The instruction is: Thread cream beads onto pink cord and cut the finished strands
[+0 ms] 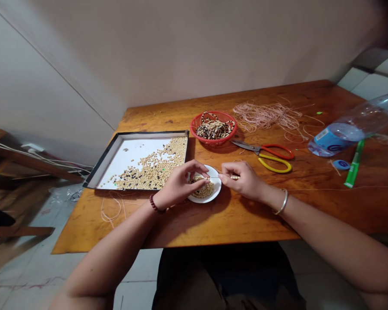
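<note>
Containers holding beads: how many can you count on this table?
3: a black-edged white tray at left, a red plastic basket at the back, and a small round white dish at centre front. None appears hidden.

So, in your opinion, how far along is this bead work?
Done: beaded strands lie coiled in the red basket. In hand: the right hand holds a short run of pale beads on a thread beside the white dish, and the left hand is at the dish. Left: many loose beads on the white tray, and a tangle of pink cord.
</note>
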`<state>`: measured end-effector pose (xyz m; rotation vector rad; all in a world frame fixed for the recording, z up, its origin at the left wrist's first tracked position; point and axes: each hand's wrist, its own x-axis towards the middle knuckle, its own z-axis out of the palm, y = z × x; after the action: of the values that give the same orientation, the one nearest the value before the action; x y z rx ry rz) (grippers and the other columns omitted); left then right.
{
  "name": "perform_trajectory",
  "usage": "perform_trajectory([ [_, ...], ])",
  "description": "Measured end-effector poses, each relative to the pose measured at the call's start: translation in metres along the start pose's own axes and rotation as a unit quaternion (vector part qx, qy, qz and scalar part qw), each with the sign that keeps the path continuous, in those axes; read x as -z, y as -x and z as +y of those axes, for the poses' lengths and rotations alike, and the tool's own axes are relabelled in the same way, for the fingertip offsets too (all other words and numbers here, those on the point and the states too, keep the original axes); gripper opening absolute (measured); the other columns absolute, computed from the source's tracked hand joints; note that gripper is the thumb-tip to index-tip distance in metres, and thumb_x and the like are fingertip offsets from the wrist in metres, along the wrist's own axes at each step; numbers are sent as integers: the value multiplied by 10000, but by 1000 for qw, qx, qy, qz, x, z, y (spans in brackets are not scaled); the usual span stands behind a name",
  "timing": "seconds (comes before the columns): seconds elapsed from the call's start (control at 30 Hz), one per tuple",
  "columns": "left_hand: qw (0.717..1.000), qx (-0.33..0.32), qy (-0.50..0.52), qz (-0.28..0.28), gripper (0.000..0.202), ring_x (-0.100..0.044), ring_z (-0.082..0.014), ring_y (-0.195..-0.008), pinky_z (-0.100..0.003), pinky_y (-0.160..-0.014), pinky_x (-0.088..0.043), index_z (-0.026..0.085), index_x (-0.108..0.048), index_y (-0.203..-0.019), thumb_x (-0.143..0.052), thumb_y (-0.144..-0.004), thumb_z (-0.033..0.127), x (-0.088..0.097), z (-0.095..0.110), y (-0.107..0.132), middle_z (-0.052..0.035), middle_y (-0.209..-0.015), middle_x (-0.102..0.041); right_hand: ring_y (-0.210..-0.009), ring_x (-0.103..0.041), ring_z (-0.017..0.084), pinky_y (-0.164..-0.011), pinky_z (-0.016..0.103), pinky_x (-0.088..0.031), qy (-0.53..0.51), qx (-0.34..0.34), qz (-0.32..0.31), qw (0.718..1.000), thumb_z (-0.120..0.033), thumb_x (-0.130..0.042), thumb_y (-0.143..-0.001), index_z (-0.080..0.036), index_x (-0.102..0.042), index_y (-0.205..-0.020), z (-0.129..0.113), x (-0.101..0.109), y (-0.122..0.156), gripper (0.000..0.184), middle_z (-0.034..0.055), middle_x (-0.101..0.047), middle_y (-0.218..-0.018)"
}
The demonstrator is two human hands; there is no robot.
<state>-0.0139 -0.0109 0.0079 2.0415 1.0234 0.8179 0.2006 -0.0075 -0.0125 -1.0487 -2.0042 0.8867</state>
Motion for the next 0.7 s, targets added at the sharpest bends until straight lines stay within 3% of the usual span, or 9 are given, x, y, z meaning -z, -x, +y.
perform_trajectory([
  [0.7,999,4,-28,-25,174,-438,-83,-612,-207,-582,-371,163,-602,-958,-625,-817,262,0,-1,1,-21,-850,-642,-500,-271,77,-511,235,-210,38,26,-25,999,-301,-547,-778,-194,-305,-547,2,-3,2,351,-62,-277,-522],
])
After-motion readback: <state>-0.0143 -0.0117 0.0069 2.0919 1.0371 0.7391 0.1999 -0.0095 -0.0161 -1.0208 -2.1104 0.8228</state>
